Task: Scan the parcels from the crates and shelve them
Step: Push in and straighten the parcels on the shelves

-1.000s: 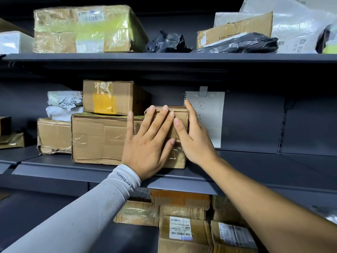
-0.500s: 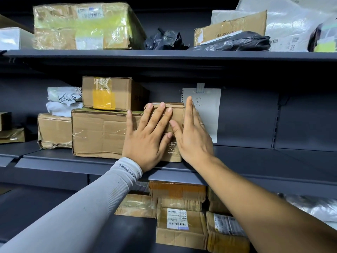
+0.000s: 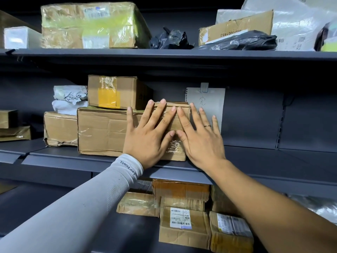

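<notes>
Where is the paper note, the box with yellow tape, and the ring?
paper note (image 3: 209, 106), head view, its middle.
box with yellow tape (image 3: 116, 92), head view, front face.
ring (image 3: 207, 126), head view, its band.

Middle shelf (image 3: 255, 157), right portion: bare deck from the small parcel (image 3: 175, 148) to the frame's right edge; open passage. Rear limit: dark back panel, with a clipped paper note (image 3: 209, 105) hanging just behind the parcel.
Middle shelf, left portion: blocked by the large carton (image 3: 102, 132), touching the parcel's left side; taped box (image 3: 113, 92) stacked on it; a further carton (image 3: 60, 128) and white bags (image 3: 71, 99) beyond.
Parcel front: covered by both hands, left hand (image 3: 147, 139) and right hand (image 3: 198, 141), laid flat.
Overhead: upper shelf (image 3: 164, 53) edge caps the bay.
</notes>
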